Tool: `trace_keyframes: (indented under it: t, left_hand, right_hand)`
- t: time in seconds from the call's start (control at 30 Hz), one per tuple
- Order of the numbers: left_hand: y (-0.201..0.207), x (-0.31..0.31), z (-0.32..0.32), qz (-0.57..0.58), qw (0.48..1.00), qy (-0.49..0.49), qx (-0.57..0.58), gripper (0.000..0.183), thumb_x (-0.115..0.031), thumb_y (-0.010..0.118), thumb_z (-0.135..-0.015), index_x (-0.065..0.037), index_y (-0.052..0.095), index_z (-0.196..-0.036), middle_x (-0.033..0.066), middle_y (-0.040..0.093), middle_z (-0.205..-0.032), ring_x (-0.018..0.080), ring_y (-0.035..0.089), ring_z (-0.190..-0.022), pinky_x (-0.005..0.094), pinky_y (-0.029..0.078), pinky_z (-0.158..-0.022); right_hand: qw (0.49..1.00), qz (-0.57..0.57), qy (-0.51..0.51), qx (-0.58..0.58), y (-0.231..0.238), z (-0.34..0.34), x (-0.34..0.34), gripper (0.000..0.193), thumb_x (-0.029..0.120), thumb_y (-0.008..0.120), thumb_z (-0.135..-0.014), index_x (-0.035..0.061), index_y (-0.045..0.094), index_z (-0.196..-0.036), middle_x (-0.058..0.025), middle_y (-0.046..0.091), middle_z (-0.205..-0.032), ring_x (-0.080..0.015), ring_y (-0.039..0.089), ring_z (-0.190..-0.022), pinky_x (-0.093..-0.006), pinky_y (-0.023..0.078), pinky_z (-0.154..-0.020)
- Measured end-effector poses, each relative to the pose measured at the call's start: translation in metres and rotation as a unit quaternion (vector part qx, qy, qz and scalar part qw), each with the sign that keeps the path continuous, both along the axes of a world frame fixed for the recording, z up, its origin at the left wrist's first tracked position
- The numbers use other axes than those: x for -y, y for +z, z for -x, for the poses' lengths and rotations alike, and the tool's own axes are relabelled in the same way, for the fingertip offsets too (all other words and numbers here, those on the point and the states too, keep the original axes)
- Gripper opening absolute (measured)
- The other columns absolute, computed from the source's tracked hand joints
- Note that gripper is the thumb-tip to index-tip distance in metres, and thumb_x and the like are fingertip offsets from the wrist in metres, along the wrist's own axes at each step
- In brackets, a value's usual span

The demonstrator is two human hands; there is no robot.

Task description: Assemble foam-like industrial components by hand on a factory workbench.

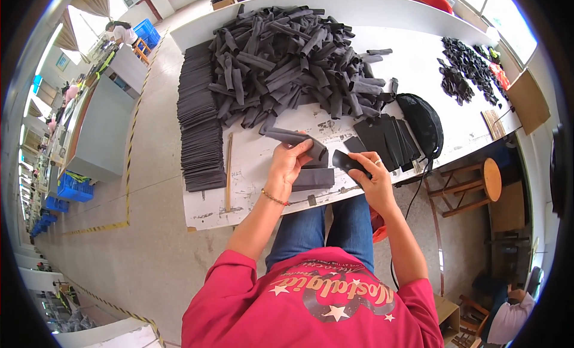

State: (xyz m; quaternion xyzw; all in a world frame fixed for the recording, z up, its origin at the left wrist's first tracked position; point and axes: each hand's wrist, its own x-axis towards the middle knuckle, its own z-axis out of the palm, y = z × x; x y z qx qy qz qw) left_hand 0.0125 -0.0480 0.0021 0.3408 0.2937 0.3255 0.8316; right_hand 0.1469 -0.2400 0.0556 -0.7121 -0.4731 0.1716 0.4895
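My left hand (288, 162) is closed around a dark grey fabric sleeve (284, 134), pinching it near its right end. Between the thumb and fingers of my right hand (375, 177) is a thin black flat panel (344, 161), tilted toward the sleeve but apart from it. A folded dark grey fabric piece (314, 179) lies on the white table (257, 195) below my hands. Just beyond my right hand, several black flat panels (391, 142) are fanned out, overlapping one another.
Behind my hands rises a large heap of grey fabric sleeves (287, 61). A long stack of flat dark pieces (200, 121) lines the table's left side, beside a thin wooden stick (229, 171). A black rounded bag-like object (424, 124) and small black pieces (457, 85) lie rightward. A wooden stool (491, 179) stands right.
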Motion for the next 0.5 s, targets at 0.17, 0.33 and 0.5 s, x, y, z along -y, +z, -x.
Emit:
trace_keyframes:
  t: [0.17,0.33,0.5]
  left_hand:
    - [0.005,-0.005,0.002,0.087,0.992,-0.041,0.085,0.024,-0.004,0.069,-0.086,0.002,0.060,-0.108,0.0158,0.067,-0.100,0.0265,0.068,-0.092,0.0400,0.059,-0.083]
    - [0.010,-0.006,0.001,0.124,0.983,-0.027,0.135,0.023,-0.003,0.069,-0.086,0.007,0.059,-0.105,0.0184,0.067,-0.104,0.0287,0.068,-0.097,0.0410,0.059,-0.087]
    - [0.010,-0.007,0.002,0.131,0.982,-0.019,0.136,0.024,-0.004,0.069,-0.087,0.009,0.058,-0.104,0.0195,0.066,-0.105,0.0300,0.067,-0.098,0.0391,0.059,-0.088]
  right_hand:
    - [0.995,-0.015,0.014,0.102,0.005,0.005,-0.003,0.032,0.005,0.070,-0.081,0.0054,0.067,-0.114,-0.0075,0.057,-0.103,-0.0226,0.054,-0.095,-0.0310,0.042,-0.085]
    - [0.983,-0.040,0.028,0.179,0.019,0.007,-0.008,0.031,0.007,0.070,-0.080,0.0065,0.068,-0.111,-0.0089,0.058,-0.101,-0.0266,0.052,-0.093,-0.0349,0.040,-0.085]
    - [0.980,-0.057,0.018,0.190,0.027,0.008,-0.013,0.028,0.006,0.070,-0.080,0.0056,0.069,-0.108,-0.0086,0.058,-0.098,-0.0264,0.053,-0.093,-0.0352,0.039,-0.085]
